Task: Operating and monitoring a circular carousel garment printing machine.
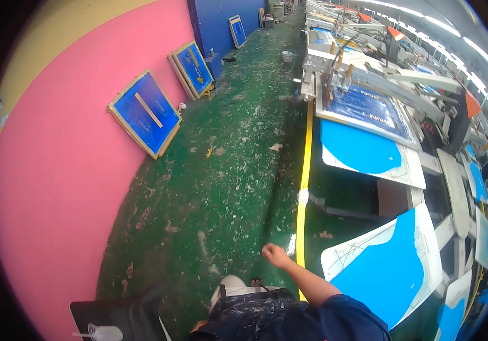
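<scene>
My right hand (276,254) hangs over the green floor beside the yellow floor line, its fingers curled closed with nothing visible in them. Only a sliver of my left hand (199,325) shows at the lower edge, by my dark apron; its fingers are hidden. Nearest to my right arm is a white printing board (335,262) with a bright blue fabric piece (383,273) lying flat on it. Farther along, another blue fabric piece (357,149) lies on a board, partly under a blue printing screen (363,108) in its frame.
Framed screens (148,113) lean along the pink wall (56,170) at left. A black surface (116,315) with a clear plastic item stands at lower left. The yellow line (301,227) edges the press arms on the right. A white bucket (287,56) stands farther up the stained aisle.
</scene>
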